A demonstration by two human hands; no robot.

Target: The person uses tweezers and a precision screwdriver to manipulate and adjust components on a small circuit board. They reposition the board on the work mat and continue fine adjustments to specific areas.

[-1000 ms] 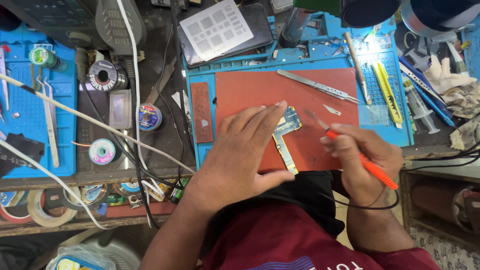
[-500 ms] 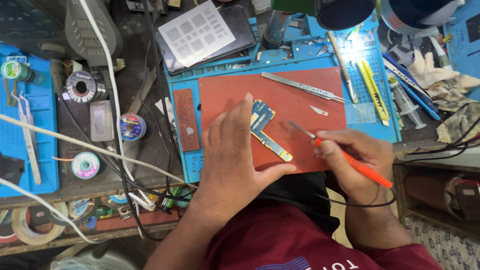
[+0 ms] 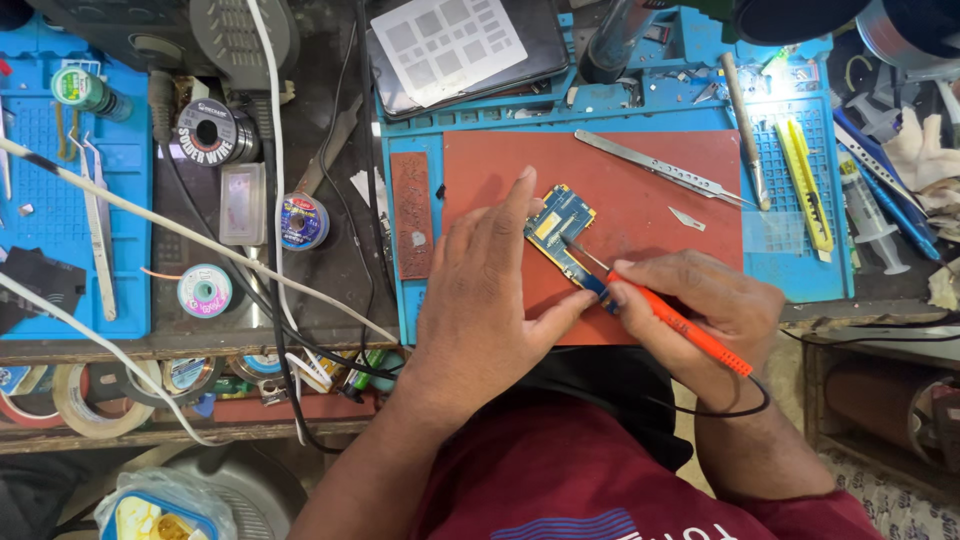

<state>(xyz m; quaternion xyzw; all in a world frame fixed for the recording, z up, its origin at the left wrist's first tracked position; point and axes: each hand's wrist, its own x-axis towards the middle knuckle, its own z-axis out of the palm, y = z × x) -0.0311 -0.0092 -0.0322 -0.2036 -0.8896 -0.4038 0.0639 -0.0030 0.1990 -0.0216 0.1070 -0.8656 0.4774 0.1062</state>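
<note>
A small blue circuit board [image 3: 560, 228] lies on the red mat [image 3: 640, 190] of the blue work mat. My left hand [image 3: 480, 300] rests flat on the red mat, its fingers and thumb pressing the board's left and lower edges. In my right hand [image 3: 715, 310] I grip an orange-handled soldering iron [image 3: 665, 315] like a pen. Its metal tip [image 3: 572, 246] touches the middle of the board. A black cord runs from the iron's handle down past my wrist.
Metal tweezers [image 3: 655, 168] and a small blade [image 3: 686, 218] lie on the red mat's far side. Yellow tools [image 3: 805, 185] and syringes [image 3: 865, 215] sit right. A stencil sheet [image 3: 455, 42] lies behind. Solder spools [image 3: 215, 130], tape rolls [image 3: 85, 400] and white cables [image 3: 150, 215] crowd the left.
The soldering iron tip has come leftward onto the board. My left hand has shifted its hold along the board's left edge. The camera view has drifted slightly.
</note>
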